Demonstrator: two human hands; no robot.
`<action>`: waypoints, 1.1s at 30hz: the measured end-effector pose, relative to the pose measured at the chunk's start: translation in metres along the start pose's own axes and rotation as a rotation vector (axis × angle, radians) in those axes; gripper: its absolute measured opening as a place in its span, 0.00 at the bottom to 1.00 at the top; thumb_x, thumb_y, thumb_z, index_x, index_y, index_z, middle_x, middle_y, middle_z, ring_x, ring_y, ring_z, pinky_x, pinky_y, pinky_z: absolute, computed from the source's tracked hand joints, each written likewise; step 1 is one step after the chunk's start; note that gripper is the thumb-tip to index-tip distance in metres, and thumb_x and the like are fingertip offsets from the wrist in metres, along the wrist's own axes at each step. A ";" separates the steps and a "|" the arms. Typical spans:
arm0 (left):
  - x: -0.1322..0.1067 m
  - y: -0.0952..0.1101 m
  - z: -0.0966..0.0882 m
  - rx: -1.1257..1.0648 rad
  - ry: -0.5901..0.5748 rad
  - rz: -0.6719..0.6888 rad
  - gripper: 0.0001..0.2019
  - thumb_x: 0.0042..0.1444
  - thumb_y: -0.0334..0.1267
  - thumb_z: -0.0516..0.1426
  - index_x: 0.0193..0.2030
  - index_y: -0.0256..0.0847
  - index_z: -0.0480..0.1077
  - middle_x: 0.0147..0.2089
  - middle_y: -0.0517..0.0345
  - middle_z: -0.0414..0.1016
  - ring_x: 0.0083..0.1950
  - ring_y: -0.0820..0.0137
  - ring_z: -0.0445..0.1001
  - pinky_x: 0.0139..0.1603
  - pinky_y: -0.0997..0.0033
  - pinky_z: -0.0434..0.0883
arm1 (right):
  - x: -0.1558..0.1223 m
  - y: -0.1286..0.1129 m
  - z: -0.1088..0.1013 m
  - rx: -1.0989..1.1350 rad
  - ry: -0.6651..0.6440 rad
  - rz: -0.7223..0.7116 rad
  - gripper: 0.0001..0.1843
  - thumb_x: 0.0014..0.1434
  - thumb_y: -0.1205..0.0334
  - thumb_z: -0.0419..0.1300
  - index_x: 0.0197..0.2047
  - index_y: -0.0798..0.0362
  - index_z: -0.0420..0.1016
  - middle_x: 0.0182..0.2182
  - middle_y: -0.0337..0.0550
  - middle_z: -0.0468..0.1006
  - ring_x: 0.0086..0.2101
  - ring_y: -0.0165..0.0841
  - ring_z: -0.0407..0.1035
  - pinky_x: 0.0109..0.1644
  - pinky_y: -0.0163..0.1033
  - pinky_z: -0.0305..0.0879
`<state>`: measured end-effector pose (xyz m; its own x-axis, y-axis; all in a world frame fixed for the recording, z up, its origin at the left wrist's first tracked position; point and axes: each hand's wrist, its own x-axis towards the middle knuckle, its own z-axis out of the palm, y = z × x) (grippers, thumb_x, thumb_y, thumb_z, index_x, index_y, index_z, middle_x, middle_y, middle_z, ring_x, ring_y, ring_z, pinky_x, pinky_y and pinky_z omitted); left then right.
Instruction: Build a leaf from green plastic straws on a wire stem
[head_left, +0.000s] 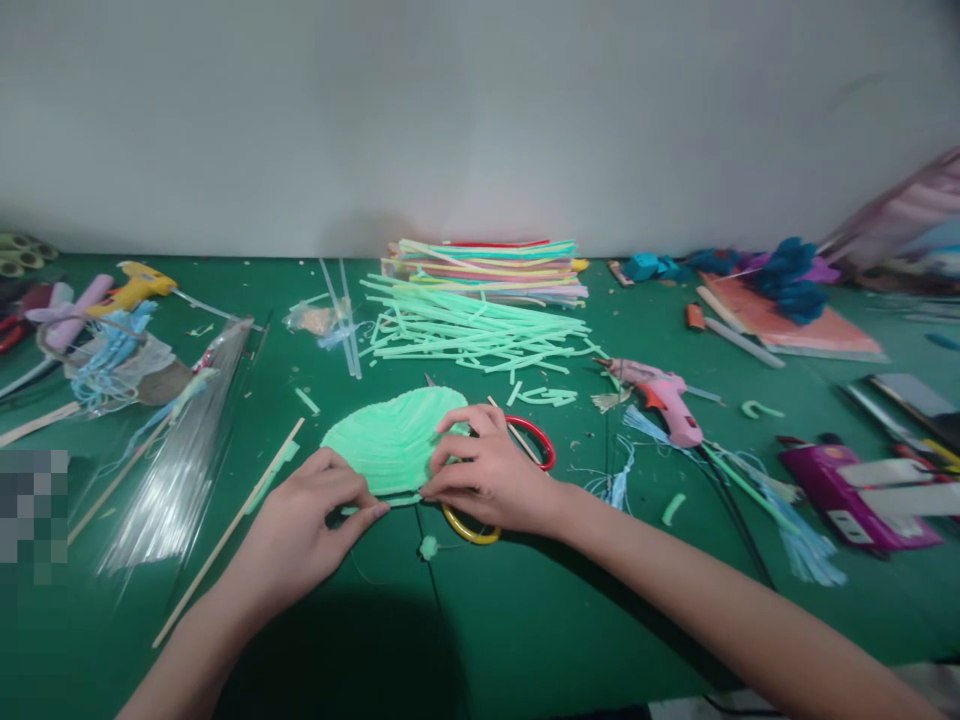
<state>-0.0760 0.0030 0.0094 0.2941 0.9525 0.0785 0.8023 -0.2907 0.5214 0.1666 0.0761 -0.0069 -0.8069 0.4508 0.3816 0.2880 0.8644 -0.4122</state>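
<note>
Leaf-shaped fuzzy green piece (390, 435) lying at the centre of the green surface (555, 625). At its 7 o'clock, the left hand (319, 510) pinches one end of a thin green strip (405, 500) along the near edge; at 4 o'clock, the right hand's (491, 475) fingers close on the other end. Scissors (553, 452) lie partly beneath; green stems (480, 330), 1 o'clock; pink glue gun (675, 400), 3 o'clock.

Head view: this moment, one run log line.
left hand: at green leaf shape, lower edge | right hand: touching its right side | pink glue gun: unheld
</note>
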 end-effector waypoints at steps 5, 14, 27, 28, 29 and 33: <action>-0.013 0.001 -0.001 0.034 0.155 -0.079 0.11 0.56 0.50 0.58 0.35 0.47 0.76 0.42 0.53 0.77 0.48 0.59 0.74 0.50 0.61 0.68 | -0.009 -0.005 -0.009 -0.030 0.020 0.117 0.08 0.62 0.55 0.62 0.42 0.47 0.80 0.40 0.42 0.77 0.50 0.41 0.60 0.55 0.50 0.54; -0.031 0.013 0.011 -0.366 0.181 -0.713 0.32 0.46 0.63 0.61 0.50 0.44 0.61 0.39 0.51 0.79 0.37 0.59 0.79 0.31 0.64 0.75 | -0.028 -0.019 -0.017 0.051 0.049 0.557 0.14 0.59 0.56 0.65 0.46 0.53 0.76 0.40 0.46 0.78 0.44 0.38 0.70 0.48 0.44 0.67; -0.016 0.023 0.014 -0.509 0.267 -0.807 0.25 0.45 0.58 0.63 0.40 0.39 0.68 0.31 0.54 0.76 0.33 0.62 0.77 0.27 0.65 0.77 | -0.011 -0.017 -0.016 0.375 0.141 0.819 0.06 0.59 0.58 0.62 0.34 0.52 0.75 0.30 0.41 0.81 0.29 0.32 0.74 0.33 0.38 0.67; -0.017 0.022 0.014 -0.550 0.271 -0.816 0.26 0.44 0.58 0.64 0.40 0.39 0.68 0.32 0.53 0.77 0.34 0.61 0.77 0.28 0.65 0.77 | -0.011 -0.018 -0.016 0.436 0.149 0.845 0.08 0.58 0.57 0.63 0.36 0.52 0.75 0.31 0.41 0.81 0.30 0.33 0.74 0.33 0.38 0.69; -0.018 0.022 0.014 -0.585 0.274 -0.819 0.28 0.42 0.58 0.65 0.41 0.38 0.69 0.32 0.52 0.77 0.35 0.61 0.78 0.28 0.65 0.77 | -0.011 -0.018 -0.016 0.502 0.159 0.875 0.11 0.56 0.55 0.65 0.38 0.52 0.74 0.31 0.42 0.80 0.30 0.33 0.75 0.33 0.38 0.70; -0.020 0.023 0.011 -0.662 0.287 -0.794 0.32 0.39 0.55 0.68 0.46 0.36 0.68 0.36 0.49 0.80 0.37 0.61 0.79 0.27 0.69 0.76 | -0.004 -0.022 -0.012 0.790 0.207 1.000 0.18 0.54 0.52 0.67 0.40 0.52 0.66 0.28 0.40 0.78 0.25 0.31 0.74 0.29 0.37 0.71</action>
<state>-0.0583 -0.0237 0.0106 -0.3897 0.8584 -0.3337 0.2439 0.4456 0.8614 0.1695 0.0578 0.0101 -0.3043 0.9094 -0.2835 0.2781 -0.1998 -0.9395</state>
